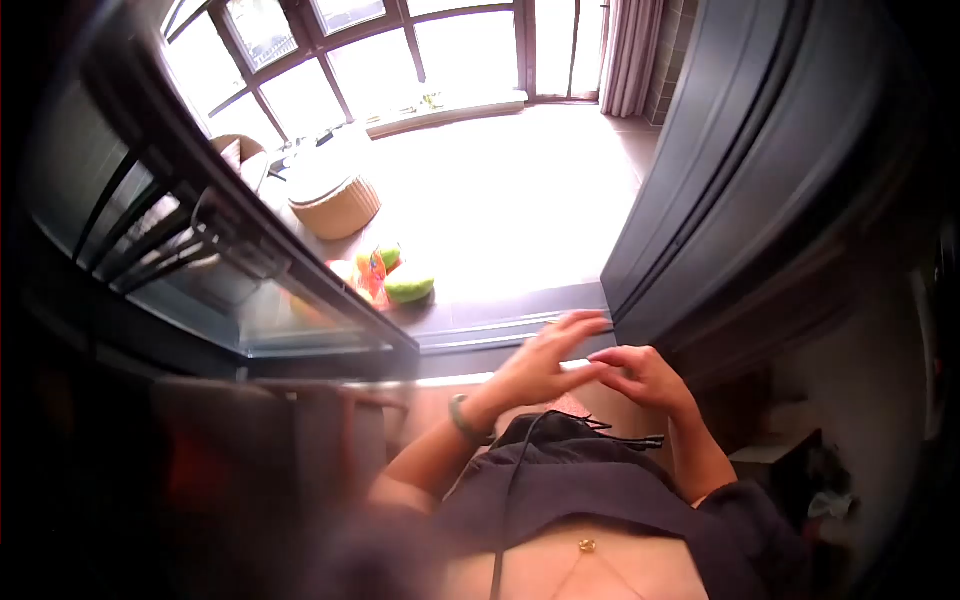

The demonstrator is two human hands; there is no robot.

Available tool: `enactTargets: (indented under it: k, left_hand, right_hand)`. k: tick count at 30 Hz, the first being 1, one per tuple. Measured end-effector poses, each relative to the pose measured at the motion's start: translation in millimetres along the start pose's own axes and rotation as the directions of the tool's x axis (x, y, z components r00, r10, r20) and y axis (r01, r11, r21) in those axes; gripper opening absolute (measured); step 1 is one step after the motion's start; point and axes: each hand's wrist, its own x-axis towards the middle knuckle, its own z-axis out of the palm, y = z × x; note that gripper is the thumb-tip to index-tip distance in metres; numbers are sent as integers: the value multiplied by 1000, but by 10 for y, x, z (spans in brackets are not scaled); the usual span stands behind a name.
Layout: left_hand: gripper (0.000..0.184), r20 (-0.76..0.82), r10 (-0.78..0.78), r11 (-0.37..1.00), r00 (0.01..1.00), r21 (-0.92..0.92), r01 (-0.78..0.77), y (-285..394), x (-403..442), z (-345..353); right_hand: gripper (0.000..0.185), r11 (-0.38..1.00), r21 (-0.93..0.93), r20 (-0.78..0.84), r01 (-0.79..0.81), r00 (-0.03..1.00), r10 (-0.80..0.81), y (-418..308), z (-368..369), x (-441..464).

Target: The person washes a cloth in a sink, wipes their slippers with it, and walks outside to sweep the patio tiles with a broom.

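Observation:
In the head view, my left hand [548, 366] is held in front of my waist, with its fingers stretched out and thumb apart. A greenish bracelet [462, 415] circles that wrist. Close beside it on the right is my right hand [648, 380], its fingers loosely bent and a gap between them and the thumb. The fingertips of both hands nearly meet; whether they touch is unclear. I see nothing held in either hand. Below them are the dark top [590, 475] I wear and a black cord [515, 470].
A doorway sill [500, 335] lies ahead, between a glass door [310, 300] on the left and a dark door panel [690, 200] on the right. Beyond it, green fruit [410, 286] and a red-orange bag [374, 275] sit on the floor. Farther back stands a round woven stool [338, 208].

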Motion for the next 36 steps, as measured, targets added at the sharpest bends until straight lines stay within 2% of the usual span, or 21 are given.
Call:
enactTargets:
  k: [1,3,5,6,7,9,11,12,13,15,17,19,22,23,24,26,27,29,31,33,36]
  left_hand:
    - [49,48,68,995,997,76,-72,-185,335,-37]
    - [43,129,103,994,986,-38,-99,-764,977,-17]
    - [43,246,-109,958,963,-234,168,-1389,1511,-209]
    - [42,198,-148,937,969,-285,202,-1686,1740,-403]
    - [44,174,-159,940,972,-275,203,-1978,1976,-637]
    - [41,164,-191,952,968,-208,224,-2571,2377,-1144]
    - [40,51,-275,835,960,-482,265,-2943,2647,-1611]
    - [38,-9,-309,812,951,-523,259,-3104,2749,-1865]
    - [37,-72,-341,782,937,-575,240,-3264,2873,-2117]
    - [33,-62,-437,696,898,-655,293,-3474,3098,-2612]
    - [31,-190,-576,781,795,-415,467,-3896,3165,-3006]
    - [31,-337,-682,725,649,-424,543,-4527,3114,-3351]
    - [33,-304,-793,607,528,-454,652,-5285,3513,-4036]
    - [34,-307,-782,624,543,-402,670,-5536,3832,-4316]
    - [35,-355,-737,666,575,-243,705,-5886,4190,-4608]
    - [34,-417,-605,751,678,-17,660,-6459,5088,-5019]
    - [33,-435,-511,806,742,58,589,-6636,5667,-5183]
    - [30,-393,-433,890,812,-42,454,-6488,7040,-5317]
    - [27,-270,-203,979,941,-39,200,-6547,8180,-5273]
    - [25,-102,-23,990,995,135,37,-6521,9143,-5160]
    - [29,-6,59,936,998,348,-53,-6806,10268,-5029]
  right_hand:
    - [23,997,-65,-18,34,999,-35,114,-139,245]
    - [21,992,-113,-28,58,998,-62,434,-322,828]
    - [21,955,-188,105,229,972,-212,796,-570,1640]
    - [19,983,-100,276,152,954,-119,963,-794,2056]
    - [19,981,-102,278,165,952,-131,1100,-923,2425]
    - [20,941,-43,403,334,868,-290,1206,-1289,3385]
    - [27,910,-5,502,415,788,-357,1034,-1669,4179]
    - [34,903,-46,546,426,768,-335,1070,-1826,4549]
    - [30,890,68,516,451,747,-418,974,-2055,4898]
    - [34,905,261,466,337,777,-424,1252,-2376,5560]
    - [33,919,126,241,373,887,-393,1524,-2814,6100]
    - [33,967,124,107,224,966,-237,2001,-3242,6587]
    - [28,993,78,-50,83,996,-79,2690,-3906,7030]
    - [28,996,86,-96,-30,995,38,2992,-4116,7150]
    - [29,984,97,-134,-147,978,159,3257,-4322,7230]
    - [30,930,-132,-256,-344,918,303,3566,-4722,7401]
    - [30,926,-134,-268,-354,912,310,3642,-4954,7535]
    - [31,929,12,-319,-371,879,355,3762,-5359,7845]
    - [31,923,83,-341,-376,859,381,3813,-5795,8213]
    - [30,937,42,-391,-347,857,335,4059,-6254,8584]
    - [29,939,-79,-396,-334,875,278,4492,-7081,9449]
